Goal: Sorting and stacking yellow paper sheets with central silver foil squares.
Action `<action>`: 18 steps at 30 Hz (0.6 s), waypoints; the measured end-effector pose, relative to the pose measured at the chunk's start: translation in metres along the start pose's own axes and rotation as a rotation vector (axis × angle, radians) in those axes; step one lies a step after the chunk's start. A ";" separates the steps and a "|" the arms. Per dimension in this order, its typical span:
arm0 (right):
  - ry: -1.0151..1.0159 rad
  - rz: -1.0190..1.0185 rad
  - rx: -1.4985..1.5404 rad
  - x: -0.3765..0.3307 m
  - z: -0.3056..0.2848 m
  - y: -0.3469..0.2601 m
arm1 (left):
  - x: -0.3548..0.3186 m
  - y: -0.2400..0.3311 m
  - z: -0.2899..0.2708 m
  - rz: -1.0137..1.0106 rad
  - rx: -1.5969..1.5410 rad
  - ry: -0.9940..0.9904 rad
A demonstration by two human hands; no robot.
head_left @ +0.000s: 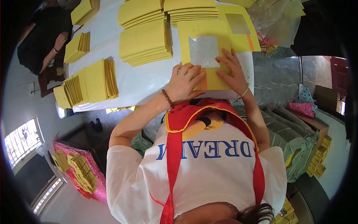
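A yellow paper sheet (186,30) with a silver square (204,51) lies before me at the table's near edge. A narrow orange strip shows on its lower part, partly hidden by my fingers. My left hand (184,81) is closed on the sheet's near left edge, fingers bent over the strip and thumb below. Spread and flat, my right hand (234,72) rests on the right side of the sheet, fingertips reaching the silver square. Another yellow sheet (223,10) with a silver square and orange strip lies just beyond, to the right.
Several stacks of folded yellow paper (143,41) stand on the white table (102,41). A clear plastic bag (279,22) is at the far right. Across the table's left side, a person (46,33) in dark clothing stands. Green wrapped bundles (287,140) sit to my right.
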State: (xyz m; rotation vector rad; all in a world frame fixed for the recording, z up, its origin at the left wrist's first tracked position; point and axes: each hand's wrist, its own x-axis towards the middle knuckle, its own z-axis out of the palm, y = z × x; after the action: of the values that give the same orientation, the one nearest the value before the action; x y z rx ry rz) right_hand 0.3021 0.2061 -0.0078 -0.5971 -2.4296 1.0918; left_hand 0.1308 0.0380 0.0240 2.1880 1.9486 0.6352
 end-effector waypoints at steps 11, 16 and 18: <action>-0.046 0.167 0.504 -0.001 -0.003 0.011 | 0.015 -0.008 -0.009 0.016 -0.358 -0.014; -0.064 0.212 0.564 0.000 -0.008 0.009 | 0.022 -0.018 -0.012 0.015 -0.436 -0.117; -0.086 0.184 0.499 0.000 -0.010 0.008 | 0.025 -0.020 -0.014 0.009 -0.436 -0.145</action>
State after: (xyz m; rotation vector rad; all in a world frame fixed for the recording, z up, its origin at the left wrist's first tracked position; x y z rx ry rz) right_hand 0.3091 0.2166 -0.0077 -0.6188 -2.0730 1.7538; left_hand 0.1085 0.0626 0.0337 1.9140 1.5537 0.7909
